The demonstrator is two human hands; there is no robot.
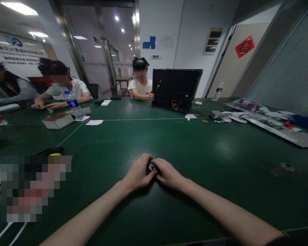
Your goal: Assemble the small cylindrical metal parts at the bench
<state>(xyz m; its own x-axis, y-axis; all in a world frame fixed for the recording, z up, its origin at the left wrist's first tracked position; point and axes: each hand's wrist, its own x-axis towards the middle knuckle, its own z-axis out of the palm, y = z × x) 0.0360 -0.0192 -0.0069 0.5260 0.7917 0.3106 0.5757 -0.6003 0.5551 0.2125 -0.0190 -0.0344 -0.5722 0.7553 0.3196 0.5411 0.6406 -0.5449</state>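
Note:
A small dark round part (152, 167) with a pale, wheel-like face sits between my two hands, just above or on the green table (133, 136). My left hand (140, 172) curls round its left side, thumb along the near edge. From the right, my right hand (168, 173) closes on the same part, its fingers meeting those of the left. Most of the part is covered by my fingers, so its exact kind does not show.
Across the table a person holds up a large black panel (177, 89). Left stand an open cardboard box (58, 121) and a water bottle (74, 105). Right lie a long board with parts (279, 128) and a small round-topped object (286, 166). More people sit at the left.

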